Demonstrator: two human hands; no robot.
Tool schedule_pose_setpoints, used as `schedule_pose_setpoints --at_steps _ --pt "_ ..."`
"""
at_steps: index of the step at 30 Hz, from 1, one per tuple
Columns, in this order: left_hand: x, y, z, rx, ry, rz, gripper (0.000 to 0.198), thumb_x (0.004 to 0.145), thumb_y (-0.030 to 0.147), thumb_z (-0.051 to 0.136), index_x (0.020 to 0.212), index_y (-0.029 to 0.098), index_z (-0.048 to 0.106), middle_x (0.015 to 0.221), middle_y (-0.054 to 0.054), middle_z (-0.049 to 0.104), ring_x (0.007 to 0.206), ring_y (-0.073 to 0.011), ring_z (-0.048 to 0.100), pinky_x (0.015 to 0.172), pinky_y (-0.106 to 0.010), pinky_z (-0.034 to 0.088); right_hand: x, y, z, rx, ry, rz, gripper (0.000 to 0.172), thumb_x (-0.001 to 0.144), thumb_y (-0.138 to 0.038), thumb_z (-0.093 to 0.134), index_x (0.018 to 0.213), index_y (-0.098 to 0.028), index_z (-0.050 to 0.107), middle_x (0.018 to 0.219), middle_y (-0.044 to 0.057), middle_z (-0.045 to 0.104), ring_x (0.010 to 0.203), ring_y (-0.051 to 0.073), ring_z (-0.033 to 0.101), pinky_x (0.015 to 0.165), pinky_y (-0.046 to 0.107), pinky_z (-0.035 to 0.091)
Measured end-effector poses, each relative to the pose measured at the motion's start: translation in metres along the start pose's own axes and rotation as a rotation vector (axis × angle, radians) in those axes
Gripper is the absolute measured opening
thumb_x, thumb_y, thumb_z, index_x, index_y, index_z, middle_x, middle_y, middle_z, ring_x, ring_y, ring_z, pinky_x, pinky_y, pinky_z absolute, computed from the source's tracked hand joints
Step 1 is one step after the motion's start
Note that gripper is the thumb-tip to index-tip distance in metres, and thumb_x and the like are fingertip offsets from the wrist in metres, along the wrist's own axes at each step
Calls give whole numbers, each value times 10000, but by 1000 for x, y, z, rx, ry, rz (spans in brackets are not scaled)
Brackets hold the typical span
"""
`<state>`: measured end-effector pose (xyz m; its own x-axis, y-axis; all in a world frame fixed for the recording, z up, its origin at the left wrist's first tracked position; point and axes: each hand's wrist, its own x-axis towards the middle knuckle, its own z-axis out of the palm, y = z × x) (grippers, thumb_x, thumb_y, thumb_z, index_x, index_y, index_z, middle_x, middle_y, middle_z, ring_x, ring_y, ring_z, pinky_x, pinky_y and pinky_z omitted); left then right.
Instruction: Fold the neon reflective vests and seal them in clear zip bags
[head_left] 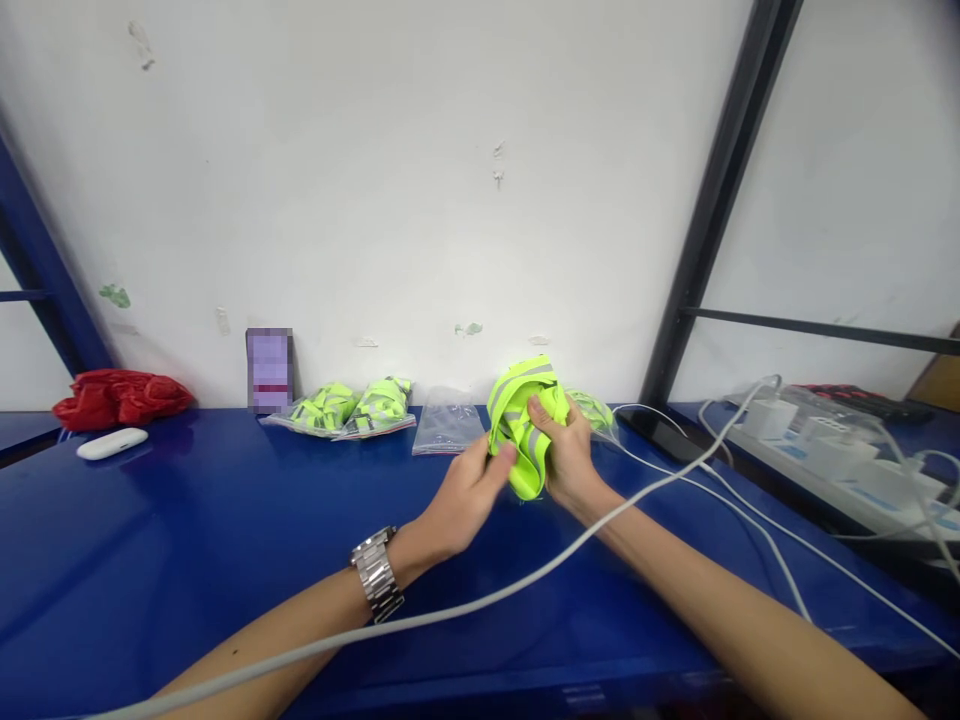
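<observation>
A neon-yellow reflective strap (pixel 529 420) with grey stripes is bunched up in front of me, held just above the blue table. My left hand (pixel 472 490), with a metal watch on its wrist, pinches the strap's lower left side between thumb and fingers. Gripping the bundle from the right is my right hand (pixel 568 450), its thumb pressed over the folds. Behind the left hand lies a clear zip bag (pixel 448 422), flat on the table. Two filled bags of similar straps (pixel 322 408) (pixel 382 405) rest to its left, and another filled bag (pixel 591 410) is partly hidden behind my right hand.
A phone (pixel 270 370) leans on the wall. Far left are a red plastic bag (pixel 120 397) and a white case (pixel 112 443). At right, a dark phone (pixel 664 436) and a power strip (pixel 840 455) with chargers; a white cable (pixel 480 603) crosses before my forearms.
</observation>
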<state>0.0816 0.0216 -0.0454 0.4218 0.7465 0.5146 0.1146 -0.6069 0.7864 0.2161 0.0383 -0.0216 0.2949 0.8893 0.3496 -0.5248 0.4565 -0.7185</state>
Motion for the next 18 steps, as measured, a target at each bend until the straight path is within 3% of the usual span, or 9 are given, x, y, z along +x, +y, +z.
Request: schedule_pose_setpoints --at_steps 2,4,8,10,14,18 --pt "-3 0 4 140 12 26 550 829 507 606 1250 185 457 1202 -106 563 1077 -258 526 938 -399 425 -2 4 0 -8 18 10 370 615 -294 826 871 -197 577 781 -6 669 674 177 649 674 334 553" --pt "-4 -3 4 297 42 56 551 808 459 649 1220 160 441 1158 -128 556 1049 -267 525 914 -421 434 -4 7 0 10 -5 48 361 638 -296 812 898 -205 579 805 -6 670 697 176 650 686 330 549" --pt "-4 -8 -7 499 -15 188 142 931 282 461 1014 168 466 958 -84 553 867 -212 534 798 -372 459 -3 9 -3 85 -121 109 342 670 -276 786 939 -201 588 869 7 678 774 189 657 724 321 539" --pt "-5 -6 -13 545 -91 253 76 942 190 392 971 178 461 944 -75 537 851 -196 522 789 -346 452 -1 9 -7 100 -204 158 335 669 -270 780 940 -198 595 877 16 687 810 205 660 731 324 538" --pt "-4 -1 -19 520 -177 347 221 882 27 344 985 179 468 940 -69 536 844 -176 509 756 -296 443 3 5 -16 62 -390 297 342 627 -309 779 909 -193 625 819 33 701 835 253 665 711 359 548" --pt "1 -2 -22 499 -94 440 333 762 -67 360 945 175 494 864 -48 533 773 -163 497 688 -275 432 4 -2 -17 24 -409 236 425 583 -300 799 962 -216 628 843 29 707 855 268 666 718 378 551"
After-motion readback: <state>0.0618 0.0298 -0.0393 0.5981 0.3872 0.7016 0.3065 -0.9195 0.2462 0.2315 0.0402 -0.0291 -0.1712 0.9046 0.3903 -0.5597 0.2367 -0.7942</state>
